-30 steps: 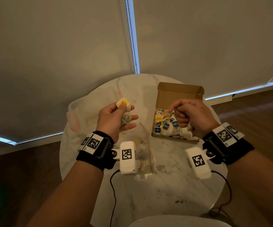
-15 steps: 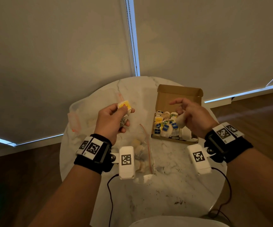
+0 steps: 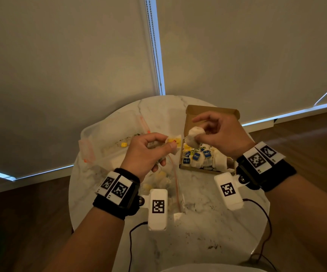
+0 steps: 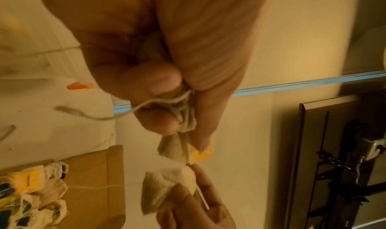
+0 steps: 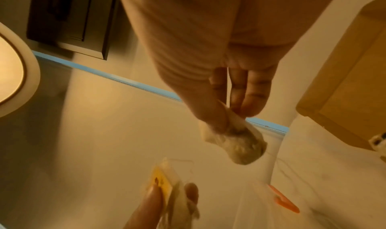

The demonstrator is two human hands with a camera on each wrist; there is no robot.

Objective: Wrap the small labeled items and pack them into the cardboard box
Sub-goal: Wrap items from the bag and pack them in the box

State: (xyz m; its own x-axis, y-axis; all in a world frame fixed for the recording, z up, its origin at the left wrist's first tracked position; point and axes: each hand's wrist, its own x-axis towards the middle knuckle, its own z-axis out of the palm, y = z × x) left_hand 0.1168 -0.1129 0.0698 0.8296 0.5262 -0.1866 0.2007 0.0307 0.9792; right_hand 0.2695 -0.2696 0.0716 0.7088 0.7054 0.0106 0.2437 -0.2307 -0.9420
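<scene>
My left hand [image 3: 166, 146] grips a crumpled tea bag [image 4: 185, 117] with string wound round it, its yellow tag [image 3: 174, 141] sticking out past the thumb. Just to its right, my right hand [image 3: 200, 133] pinches a pale tea bag pouch [image 3: 195, 137] between thumb and fingers, above the box's left edge. In the right wrist view this pouch [image 5: 242, 143] hangs from the fingertips. The open cardboard box [image 3: 211, 109] sits at the table's back right and holds several wrapped tea bags with blue and yellow tags.
A round marble table [image 3: 198, 232] carries everything. A clear zip bag [image 3: 164, 181] of loose tea bags lies below my left hand. A clear plastic tub [image 3: 107, 138] with orange clips stands at the back left. Cables trail off the front edge.
My right hand has lifted a tea bag pouch up from the box and carried it left. My left hand has moved right with the yellow-tagged bag, so the two hands now almost meet.
</scene>
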